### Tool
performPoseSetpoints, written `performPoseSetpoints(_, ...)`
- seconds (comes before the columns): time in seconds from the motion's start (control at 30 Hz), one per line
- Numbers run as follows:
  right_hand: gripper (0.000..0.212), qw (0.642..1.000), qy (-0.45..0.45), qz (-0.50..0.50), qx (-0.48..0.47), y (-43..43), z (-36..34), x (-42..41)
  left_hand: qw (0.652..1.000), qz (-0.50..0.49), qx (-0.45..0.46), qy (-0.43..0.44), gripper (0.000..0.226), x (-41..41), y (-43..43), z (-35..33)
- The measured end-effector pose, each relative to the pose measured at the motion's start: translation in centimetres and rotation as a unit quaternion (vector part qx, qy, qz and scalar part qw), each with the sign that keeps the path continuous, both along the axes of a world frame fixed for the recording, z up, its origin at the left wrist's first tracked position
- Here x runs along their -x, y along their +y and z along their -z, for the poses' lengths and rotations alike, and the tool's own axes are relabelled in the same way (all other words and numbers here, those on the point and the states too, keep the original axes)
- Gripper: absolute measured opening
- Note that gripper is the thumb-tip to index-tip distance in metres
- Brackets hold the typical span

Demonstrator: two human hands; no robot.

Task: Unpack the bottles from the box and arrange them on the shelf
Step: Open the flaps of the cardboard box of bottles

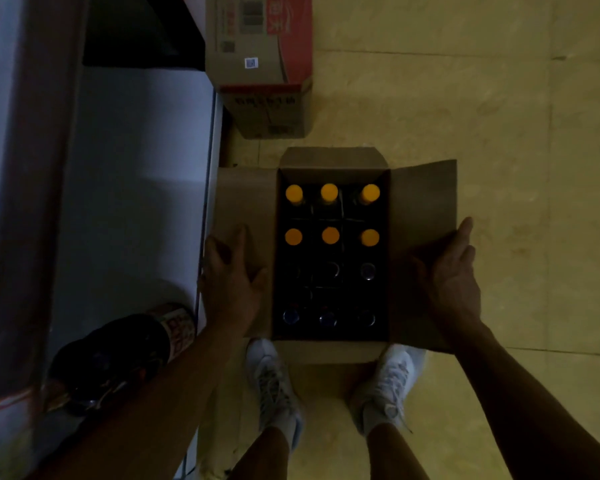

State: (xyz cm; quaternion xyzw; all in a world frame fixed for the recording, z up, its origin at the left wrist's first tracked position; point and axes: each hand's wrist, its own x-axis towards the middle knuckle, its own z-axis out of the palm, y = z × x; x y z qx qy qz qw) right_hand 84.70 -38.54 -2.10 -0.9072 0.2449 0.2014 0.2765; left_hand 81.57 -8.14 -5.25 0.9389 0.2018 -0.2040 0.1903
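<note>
- The box (329, 157) sits on the floor (465, 98), right in front of the person's white shoes (274, 386). Its top is open.
- The left hand (231, 282) lies flat on the left flap (243, 199), fingers straight. It grips nothing.
- The right hand (454, 275) lies flat on the right flap (423, 199), fingers straight too. Both hands push the flaps out to the sides.
- Inside, six orange-capped bottles (330, 235) stand in two rows at the far end of the box.
- Dark-capped bottles (328, 318) fill the near end. They are hard to count in the shadow.
- The box looks full, so I think no bottle is out yet. The job has only just begun. All the lifting and lining up is still to do.
- A grey ledge (136, 168) runs along the left side of the floor. It may be the shelf, but I cannot be sure.
- A dark bundle (118, 348) lies on the near end of that ledge.
- A second box (260, 64), closed, stands past the far end of the open one.
- The floor has big yellow tiles. The room is dim.
</note>
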Motion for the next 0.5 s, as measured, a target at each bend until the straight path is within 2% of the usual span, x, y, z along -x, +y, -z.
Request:
performPoseSetpoints(0.27, 0.1, 1.0, -0.017, -0.016, 0.02, 0.0, 2.7, 1.0, 0.998, -0.023, 0.062, -0.007, 0.099, 1.9, -0.5, 2.4)
performPoseSetpoints(0.5, 0.103, 0.999, -0.031, -0.031, -0.025, -1.1, 3.5, 1.4, 0.998, -0.047, 0.042, -0.011, 0.097, 2.2, -0.9, 2.9)
